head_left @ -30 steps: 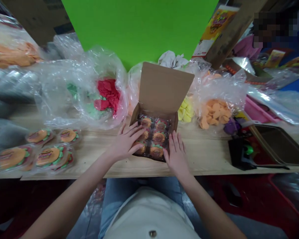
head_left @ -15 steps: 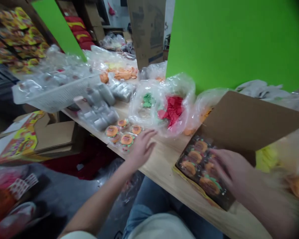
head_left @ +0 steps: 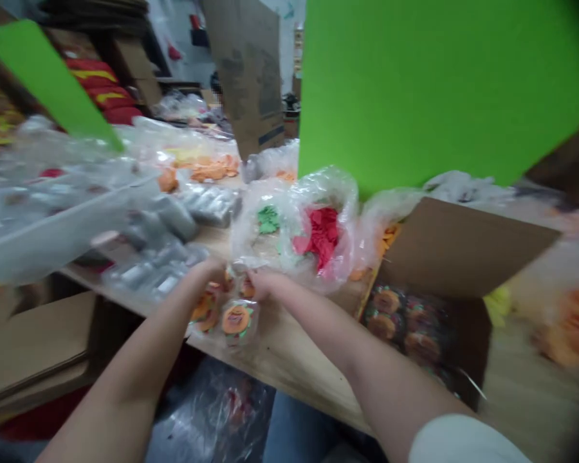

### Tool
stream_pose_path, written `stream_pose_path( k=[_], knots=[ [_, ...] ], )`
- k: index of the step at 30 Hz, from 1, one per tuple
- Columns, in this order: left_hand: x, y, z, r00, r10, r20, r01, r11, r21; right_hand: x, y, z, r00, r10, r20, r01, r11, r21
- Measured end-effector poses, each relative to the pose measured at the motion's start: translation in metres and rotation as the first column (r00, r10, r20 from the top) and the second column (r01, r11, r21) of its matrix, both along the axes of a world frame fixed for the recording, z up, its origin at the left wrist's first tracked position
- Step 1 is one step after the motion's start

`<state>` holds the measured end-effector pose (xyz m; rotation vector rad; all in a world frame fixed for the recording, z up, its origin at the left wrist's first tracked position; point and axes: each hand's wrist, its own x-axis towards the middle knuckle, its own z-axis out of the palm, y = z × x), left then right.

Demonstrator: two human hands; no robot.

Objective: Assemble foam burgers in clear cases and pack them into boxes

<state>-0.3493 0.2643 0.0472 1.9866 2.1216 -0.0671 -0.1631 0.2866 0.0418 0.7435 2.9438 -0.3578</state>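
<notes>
Several burger-shaped pieces in clear wrappers lie grouped at the table's near edge, one wrapped burger (head_left: 237, 319) in front with an orange printed top. My left hand (head_left: 214, 272) is closed at the back left of the group, its fingers bent down at a wrapped burger. Beside it, my right hand (head_left: 260, 283) is closed at another wrapped burger (head_left: 247, 288) at the back. Both hands' fingertips are blurred and partly hidden. On the right, an open cardboard box (head_left: 477, 247) holds several wrapped burgers (head_left: 385, 301) in rows.
Behind the hands sit clear plastic bags with green pieces (head_left: 268, 220) and red pieces (head_left: 323, 235). Silvery clear packs (head_left: 161, 273) and a white basket (head_left: 67, 235) stand at left. A green panel (head_left: 415, 90) rises at the back; cartons (head_left: 43, 347) lie below left.
My right hand has moved left from the open box to the wrapped burgers. My left hand has moved to the group's back. The view has swung, shifting the box lower.
</notes>
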Motion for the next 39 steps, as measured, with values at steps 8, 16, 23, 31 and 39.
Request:
stream_pose_path(
  k=[8, 16, 23, 31, 39],
  knots=[
    [-0.016, 0.023, 0.009, 0.969, -0.027, -0.244, 0.049, 0.995, 0.084, 0.036, -0.025, 0.047, 0.975, -0.131, -0.182, 0.174, 0.953, 0.247],
    [0.098, -0.033, 0.108, 0.978, -0.207, -0.024, 0.190, 0.838, 0.512, 0.312, -0.048, 0.099, 0.855, -0.422, -0.302, 0.518, 0.730, 0.446],
    [0.348, -0.001, 0.084, 0.693, -0.717, 0.072, 0.618, 0.643, 0.453, 0.396, -0.053, 0.046, 0.820, -0.559, -0.124, 0.546, 0.697, 0.466],
    [0.383, 0.022, 0.046, 0.667, -0.731, -0.143, 0.732, 0.608, 0.308, 0.402, -0.057, 0.046, 0.811, -0.571, -0.128, 0.561, 0.695, 0.449],
    [0.376, -0.004, 0.044, 0.673, -0.731, -0.108, 0.708, 0.597, 0.377, 0.398, -0.056, 0.039, 0.791, -0.603, -0.106, 0.573, 0.669, 0.473]
  ],
)
